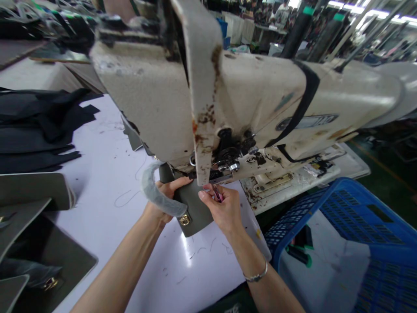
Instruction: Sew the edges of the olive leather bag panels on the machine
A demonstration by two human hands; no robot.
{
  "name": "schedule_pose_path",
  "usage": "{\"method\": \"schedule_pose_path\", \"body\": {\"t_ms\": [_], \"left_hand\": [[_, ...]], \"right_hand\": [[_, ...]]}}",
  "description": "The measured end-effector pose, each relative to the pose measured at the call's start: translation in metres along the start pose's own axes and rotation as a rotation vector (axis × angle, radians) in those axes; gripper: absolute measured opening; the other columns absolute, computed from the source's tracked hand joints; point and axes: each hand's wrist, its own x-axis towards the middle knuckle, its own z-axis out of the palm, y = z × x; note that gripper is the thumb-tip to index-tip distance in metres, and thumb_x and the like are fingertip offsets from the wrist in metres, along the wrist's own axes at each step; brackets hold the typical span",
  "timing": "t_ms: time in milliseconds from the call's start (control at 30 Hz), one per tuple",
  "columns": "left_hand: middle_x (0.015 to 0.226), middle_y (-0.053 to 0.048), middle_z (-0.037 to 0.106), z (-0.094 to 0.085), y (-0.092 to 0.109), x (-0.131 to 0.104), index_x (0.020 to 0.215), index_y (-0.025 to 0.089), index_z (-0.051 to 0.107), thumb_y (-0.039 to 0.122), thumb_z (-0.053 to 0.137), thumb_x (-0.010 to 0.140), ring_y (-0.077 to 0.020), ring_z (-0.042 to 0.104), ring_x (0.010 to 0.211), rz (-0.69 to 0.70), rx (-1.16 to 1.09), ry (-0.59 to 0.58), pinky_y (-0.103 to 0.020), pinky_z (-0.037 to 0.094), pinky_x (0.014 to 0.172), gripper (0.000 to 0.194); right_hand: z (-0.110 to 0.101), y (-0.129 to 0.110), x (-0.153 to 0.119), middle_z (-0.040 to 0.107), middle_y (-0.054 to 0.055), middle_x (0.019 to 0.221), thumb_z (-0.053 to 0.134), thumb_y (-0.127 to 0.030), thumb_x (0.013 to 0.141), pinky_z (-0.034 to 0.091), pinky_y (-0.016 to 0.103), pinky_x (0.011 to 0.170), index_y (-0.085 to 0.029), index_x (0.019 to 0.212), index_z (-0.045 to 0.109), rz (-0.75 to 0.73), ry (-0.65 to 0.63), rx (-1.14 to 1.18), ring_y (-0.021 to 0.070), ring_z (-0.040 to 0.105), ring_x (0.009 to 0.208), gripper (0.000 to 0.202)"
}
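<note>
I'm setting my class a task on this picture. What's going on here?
A person is at a sewing machine with a grey-green panel by its working end. The left hand has its thumb on the panel, with a wrapped handle across that hand. The right hand grips a small tool with pink on it. A blue basket stands to the right.

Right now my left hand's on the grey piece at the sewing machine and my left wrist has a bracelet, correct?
Wrong wrist: the head view shows the bracelet on your right wrist. Your left hand is on the grey piece at the sewing machine.
</note>
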Motion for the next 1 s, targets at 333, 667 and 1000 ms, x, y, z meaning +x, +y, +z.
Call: {"method": "schedule_pose_path", "body": {"t_ms": [333, 667, 1000], "left_hand": [[0.086, -0.014, 0.079, 0.0, -0.002, 0.003, 0.104, 0.011, 0.08, 0.011, 0.093, 0.052, -0.0303, 0.076, 0.069, -0.019, -0.003, 0.067, -0.036, 0.067, 0.058, 0.053], [0.083, -0.013, 0.077, 0.003, 0.002, -0.003, 0.089, 0.012, 0.079, 0.01, 0.086, 0.062, -0.0255, 0.073, 0.065, -0.032, 0.026, 0.125, -0.031, 0.065, 0.055, 0.028], [0.077, -0.012, 0.075, 0.005, 0.004, -0.008, 0.089, 0.013, 0.079, 0.011, 0.084, 0.064, -0.0315, 0.076, 0.077, -0.032, 0.04, 0.14, -0.029, 0.062, 0.052, 0.025]], "right_hand": [[-0.002, 0.0, 0.002, 0.072, 0.0, 0.068, 0.076, -0.037, 0.078, 0.042, 0.024, 0.053, -0.021, 0.099, 0.086, -0.005, -0.008, -0.02, 0.0105, 0.047, 0.052, 0.029], [-0.003, 0.002, 0.001, 0.078, 0.003, 0.08, 0.073, -0.037, 0.082, 0.05, 0.025, 0.062, -0.02, 0.105, 0.085, -0.031, -0.054, -0.006, 0.0143, 0.065, 0.065, 0.03], [-0.007, -0.001, 0.004, 0.08, 0.003, 0.084, 0.072, -0.034, 0.083, 0.052, 0.025, 0.063, -0.019, 0.108, 0.084, -0.024, -0.094, -0.014, 0.015, 0.066, 0.068, 0.031]]}}
